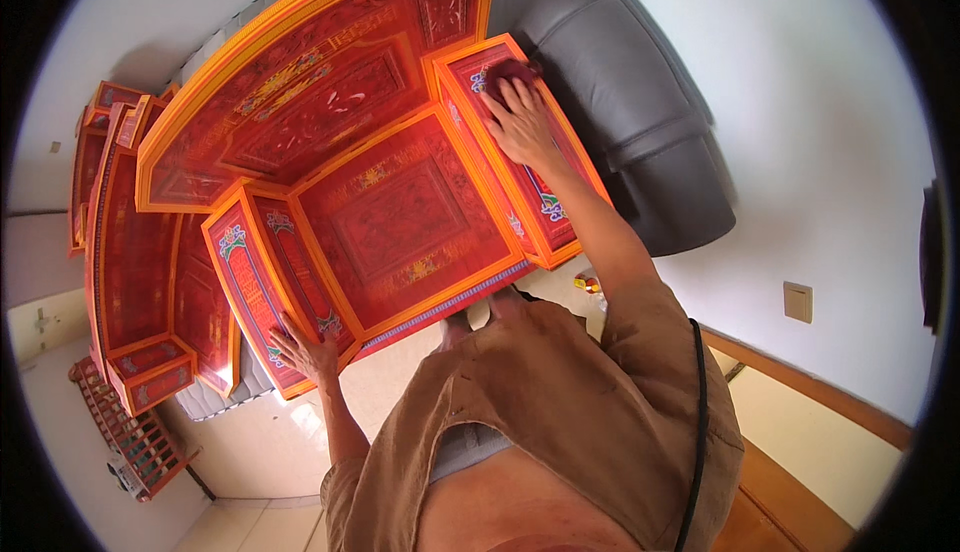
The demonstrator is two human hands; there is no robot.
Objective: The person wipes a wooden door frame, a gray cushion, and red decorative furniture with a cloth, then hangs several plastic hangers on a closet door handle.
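Observation:
A red wooden seat-like piece with orange trim stands before me, with a tall angled back panel (337, 79), a flat carved base panel (405, 218) and a box-shaped arm on each side. Under my right hand (523, 124) a dark maroon cloth (508, 74) is bunched against the top of the right arm (551, 154), towards its far end. My left hand (305, 355) lies with spread fingers on the near end of the left arm (247, 282), holding nothing. Painted blue, green and white motifs decorate both arms. My right palm is hidden from view.
A dark grey leather sofa (637, 102) adjoins the right side, along a white wall. More red-and-orange furniture (139, 274) stands at left, beside a grey quilted mattress (214, 394). A slatted wooden rack (142, 439) is farther back. Small coloured items (586, 284) lie on the floor.

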